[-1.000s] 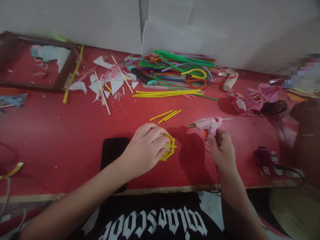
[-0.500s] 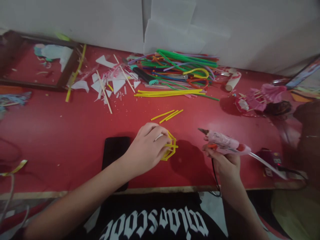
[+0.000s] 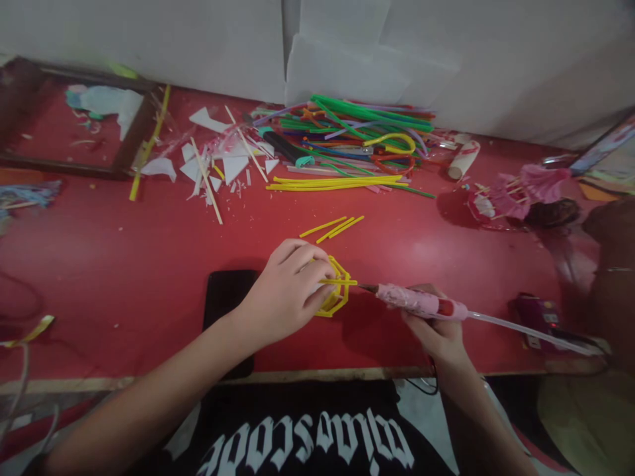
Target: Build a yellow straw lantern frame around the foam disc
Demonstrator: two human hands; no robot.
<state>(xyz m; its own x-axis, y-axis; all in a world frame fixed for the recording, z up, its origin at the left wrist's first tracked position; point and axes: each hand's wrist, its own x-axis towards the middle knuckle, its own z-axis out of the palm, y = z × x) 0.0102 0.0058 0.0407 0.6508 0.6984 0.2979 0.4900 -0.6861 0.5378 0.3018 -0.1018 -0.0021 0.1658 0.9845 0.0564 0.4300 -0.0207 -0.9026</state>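
Observation:
My left hand [image 3: 292,284] is closed, its fingertips pinching a short yellow pipe cleaner piece [image 3: 347,282] that points right. Just beneath it is a many-sided yellow frame [image 3: 342,305] made of similar pieces, partly hidden by my fingers; I cannot tell whether the fingers also grip it. My right hand [image 3: 439,334] is wrapped round a pink hot glue gun [image 3: 411,299]. Its dark nozzle is at the free tip of the yellow piece, touching or very close. A clear glue stick [image 3: 526,325] sticks out of the gun's back end.
Several cut yellow pieces [image 3: 342,228] lie beyond my left hand. Behind them are long yellow pipe cleaners [image 3: 337,184], a coloured bundle [image 3: 367,119] and a cutter [image 3: 285,147]. A black phone [image 3: 228,297] lies by my left wrist. Pink paper decorations [image 3: 526,192] stand at right.
My right hand has brought the glue gun left, its nozzle now at the yellow piece's tip. The yellow piece in my left hand has shifted slightly up and to the right.

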